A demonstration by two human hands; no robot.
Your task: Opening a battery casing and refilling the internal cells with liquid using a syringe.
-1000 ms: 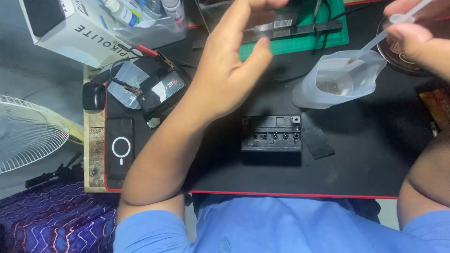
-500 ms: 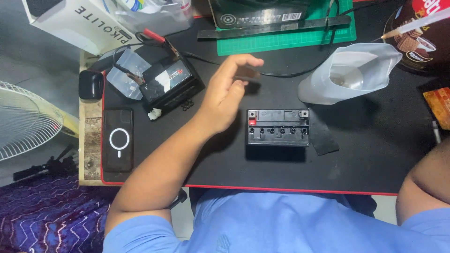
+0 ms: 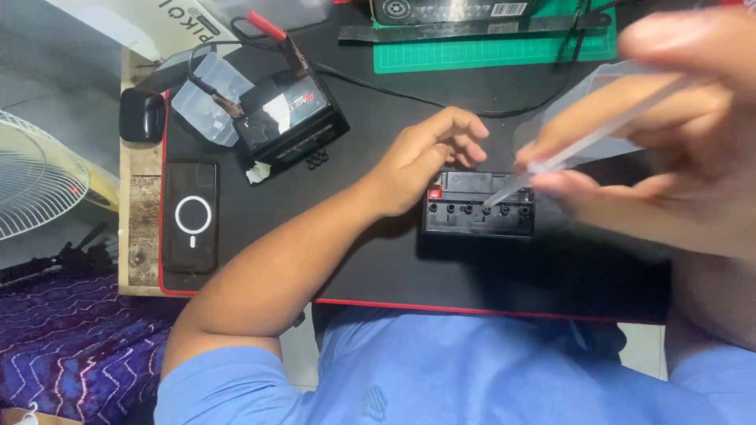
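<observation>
Battery (image 3: 478, 211) was steadied by left hand (image 3: 425, 161); pipette (image 3: 583, 142) pinched in right hand (image 3: 669, 134) over a port — wobble risked spillage.

Taking the small black battery (image 3: 479, 206) as landmark: the desk (image 3: 378, 260) in front of it, toward the person, lies bare to the red edge. Its left end is blocked by the left hand (image 3: 421, 161), its right top corner by the right hand (image 3: 677, 149) with a clear pipette (image 3: 567, 157). Farther left stand a second battery (image 3: 290, 118) with clips and a phone (image 3: 190, 216). Behind lie a cable (image 3: 409, 94) and a green mat (image 3: 496, 49).
</observation>
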